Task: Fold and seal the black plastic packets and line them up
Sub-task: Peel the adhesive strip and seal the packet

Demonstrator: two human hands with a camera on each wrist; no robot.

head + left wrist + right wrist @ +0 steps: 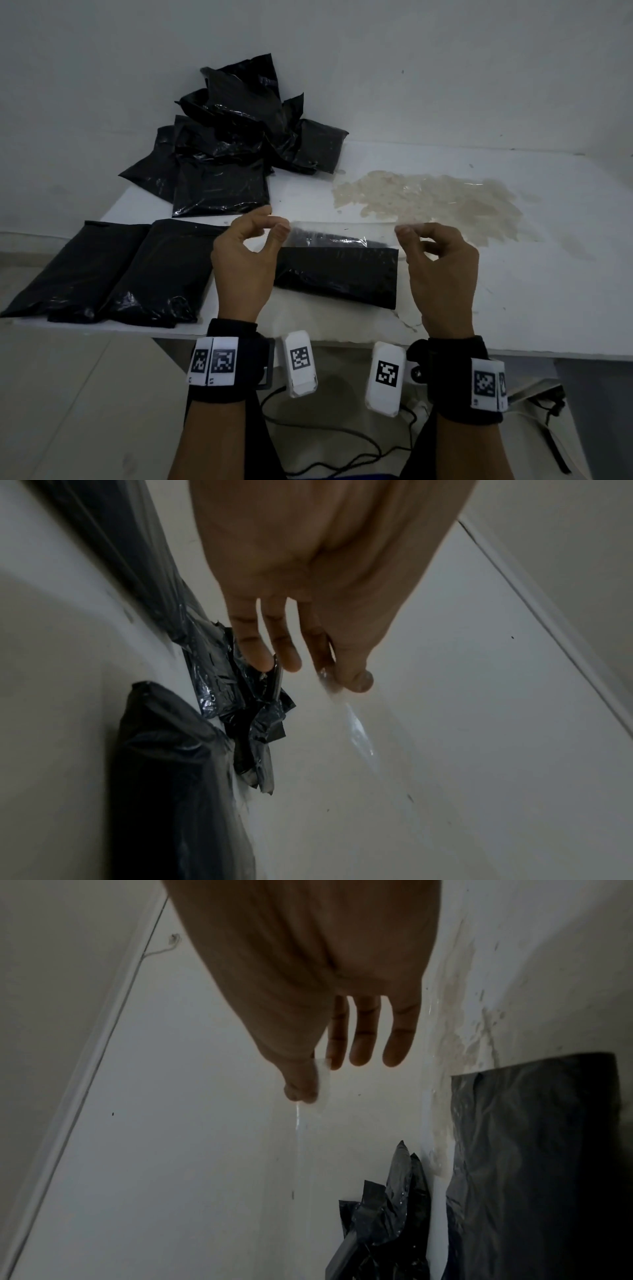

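Centre of the head view: the left hand (244, 253) and the right hand (442, 270) each pinch one end of a clear tape strip (342, 229) between thumb and forefinger, other fingers loosely extended, holding it stretched above the upper edge of a black packet (337, 274) lying flat on the white table (513, 291). At lower left two packets (102, 274) lie side by side, touching. At upper left a heap of loose packets (236, 137) rests on the table, with a pale stain (428, 198) at right of centre.
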